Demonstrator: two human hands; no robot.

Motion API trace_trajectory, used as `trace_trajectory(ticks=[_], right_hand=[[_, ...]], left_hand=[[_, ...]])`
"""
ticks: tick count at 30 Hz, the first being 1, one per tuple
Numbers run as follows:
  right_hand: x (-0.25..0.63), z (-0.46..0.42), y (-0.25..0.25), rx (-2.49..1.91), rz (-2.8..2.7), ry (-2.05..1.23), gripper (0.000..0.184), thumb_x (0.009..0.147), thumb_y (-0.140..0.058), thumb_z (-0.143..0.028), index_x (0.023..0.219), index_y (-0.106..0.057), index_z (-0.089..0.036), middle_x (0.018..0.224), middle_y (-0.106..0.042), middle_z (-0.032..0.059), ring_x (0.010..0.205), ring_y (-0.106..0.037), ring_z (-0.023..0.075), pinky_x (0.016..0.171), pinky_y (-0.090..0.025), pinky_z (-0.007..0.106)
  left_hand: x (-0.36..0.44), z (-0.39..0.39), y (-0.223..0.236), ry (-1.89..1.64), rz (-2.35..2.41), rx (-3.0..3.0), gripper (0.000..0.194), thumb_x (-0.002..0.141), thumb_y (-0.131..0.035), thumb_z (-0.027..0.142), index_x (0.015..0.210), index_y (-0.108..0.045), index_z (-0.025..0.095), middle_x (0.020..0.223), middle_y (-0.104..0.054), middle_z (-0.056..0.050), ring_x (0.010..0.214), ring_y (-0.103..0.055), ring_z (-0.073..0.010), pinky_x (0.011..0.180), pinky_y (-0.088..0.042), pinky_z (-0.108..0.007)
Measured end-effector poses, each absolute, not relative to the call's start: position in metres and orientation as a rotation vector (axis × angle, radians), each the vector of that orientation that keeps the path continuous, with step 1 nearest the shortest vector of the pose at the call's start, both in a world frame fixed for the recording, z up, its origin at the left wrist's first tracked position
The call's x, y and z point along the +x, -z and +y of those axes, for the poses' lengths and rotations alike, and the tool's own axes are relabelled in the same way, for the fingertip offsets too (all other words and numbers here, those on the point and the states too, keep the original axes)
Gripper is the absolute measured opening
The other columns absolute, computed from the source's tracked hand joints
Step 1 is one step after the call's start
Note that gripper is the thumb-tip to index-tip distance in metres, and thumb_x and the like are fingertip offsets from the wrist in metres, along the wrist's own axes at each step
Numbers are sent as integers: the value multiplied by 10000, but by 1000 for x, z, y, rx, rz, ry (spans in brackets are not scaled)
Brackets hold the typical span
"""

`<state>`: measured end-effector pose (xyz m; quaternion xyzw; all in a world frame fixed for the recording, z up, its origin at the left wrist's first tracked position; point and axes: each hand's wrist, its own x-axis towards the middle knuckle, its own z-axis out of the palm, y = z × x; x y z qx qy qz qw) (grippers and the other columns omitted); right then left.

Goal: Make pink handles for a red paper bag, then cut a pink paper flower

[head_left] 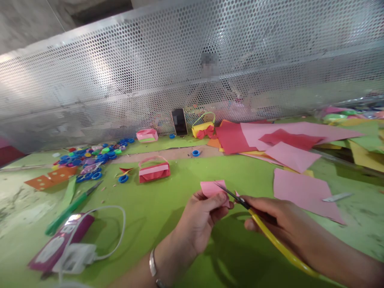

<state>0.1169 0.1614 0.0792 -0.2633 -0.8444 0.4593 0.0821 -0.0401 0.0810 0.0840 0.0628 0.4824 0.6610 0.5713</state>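
Observation:
My left hand (199, 218) pinches a small piece of pink paper (211, 188) between thumb and fingers, above the green tabletop. My right hand (279, 218) is closed around yellow-handled scissors (267, 232). Their dark blades point left and lie at the paper's right edge. A bit of pink paper shows beside the scissors' pivot. Beyond my hands stands a red paper handbag (154, 173) with a pink strip and a thin pink handle. Farther back are a yellow paper handbag (203, 130) with a red bow and a pink paper piece (147, 135).
Colored paper sheets (288, 136) and a thin blade (337, 197) lie to the right. At left are a green-handled tool (67, 214), a purple box (64, 240), a white charger with cable (79, 256) and many bottle rings (87, 160). A phone (179, 122) leans against the perforated metal panel (156, 68).

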Motion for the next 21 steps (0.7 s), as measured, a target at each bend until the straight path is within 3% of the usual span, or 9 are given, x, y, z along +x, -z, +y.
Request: trace_trajectory(ticks=[21], right_hand=[[124,166,-83,-811,-2584,-1205,209,881,-496,-397,856,-595,-214,733,-673,21,667,-634,182,551,-420,211]], left_hand=[[-42,80,-83,-1518,1091,233,231,563,-853,156,727,-701,102,567,-650,-17,517,-591,-64,497,-469,-117]])
